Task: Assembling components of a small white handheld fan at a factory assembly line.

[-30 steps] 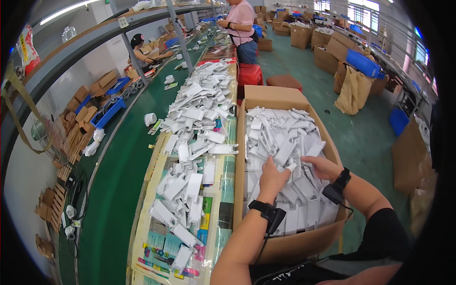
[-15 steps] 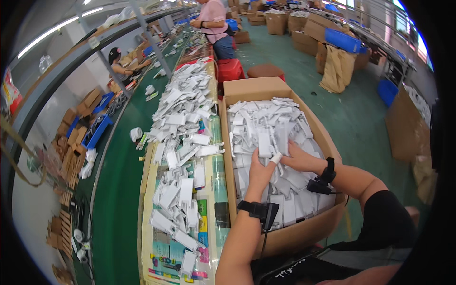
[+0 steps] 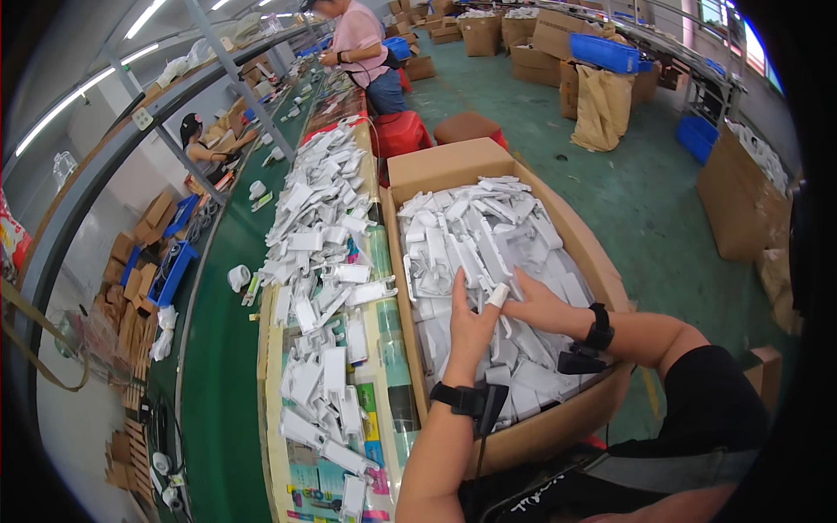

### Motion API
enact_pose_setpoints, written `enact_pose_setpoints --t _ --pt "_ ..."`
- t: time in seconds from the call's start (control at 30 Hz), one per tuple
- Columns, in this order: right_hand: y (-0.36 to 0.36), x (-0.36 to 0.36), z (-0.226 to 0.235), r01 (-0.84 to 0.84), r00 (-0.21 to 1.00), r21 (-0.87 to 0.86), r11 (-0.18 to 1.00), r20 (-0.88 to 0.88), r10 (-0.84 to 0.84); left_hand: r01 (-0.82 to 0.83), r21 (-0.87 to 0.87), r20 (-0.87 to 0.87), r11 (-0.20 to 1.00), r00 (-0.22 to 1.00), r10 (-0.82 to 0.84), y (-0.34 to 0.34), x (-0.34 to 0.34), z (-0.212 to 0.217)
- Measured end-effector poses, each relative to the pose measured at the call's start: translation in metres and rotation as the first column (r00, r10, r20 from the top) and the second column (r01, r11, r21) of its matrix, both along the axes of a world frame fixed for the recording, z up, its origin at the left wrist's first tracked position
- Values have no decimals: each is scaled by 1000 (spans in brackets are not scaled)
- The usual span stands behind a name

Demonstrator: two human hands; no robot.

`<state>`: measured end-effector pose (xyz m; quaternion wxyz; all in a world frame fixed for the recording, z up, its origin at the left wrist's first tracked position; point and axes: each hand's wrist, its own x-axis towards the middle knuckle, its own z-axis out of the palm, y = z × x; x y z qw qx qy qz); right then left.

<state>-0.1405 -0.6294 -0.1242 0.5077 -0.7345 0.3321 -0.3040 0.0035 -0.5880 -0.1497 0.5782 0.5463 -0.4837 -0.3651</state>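
A cardboard box (image 3: 440,166) in front of me is heaped with white plastic casings (image 3: 526,237). Over the near half of the heap is my left hand (image 3: 472,329), its forefinger stretched forward and apart from the thumb. A white cover sits on that thumb's tip. Close beside it, my right hand (image 3: 547,307) has its thumb raised and its other fingers partly hidden near the left thumb. Neither hand visibly grips a part. Just beyond the fingertips, several long casings (image 3: 479,261) lean on the pile. Both wrists wear black straps with small devices.
More white casings (image 3: 318,196) cover the worktable (image 3: 384,327) left of the box. Beyond it runs a green conveyor belt (image 3: 222,375). Red stools (image 3: 401,132) stand past the box. One person (image 3: 357,44) stands by the line; another sits across the belt.
The casings that stood upright between my hands now lean on the heap ahead of my fingers. My fingers have spread apart. The whole view has shifted slightly.
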Motion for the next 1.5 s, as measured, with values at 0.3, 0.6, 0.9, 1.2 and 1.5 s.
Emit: enact_pose_setpoints --t 0.3,0.6,0.9,1.2,1.5 --pt "-44 -38 -10 42 939 -320 946 -311 -146 -42 192 -18 980 999 47 1 10 -9" --pt "-113 1 20 -54 957 -393 918 -282 -65 -521 169 123 837 853 506 -8 12 -23" --pt "-182 84 -35 -108 702 -273 956 -701 -121 -426 204 -459 881 754 471 -56 33 -76" --pt "-113 81 -3 -126 823 -152 980 -567 18 -83 213 -720 973 660 214 -47 23 -15" --pt "-83 72 4 72 994 6 997 82 -73 -61 -69 -620 996 784 5 -53 12 -18"
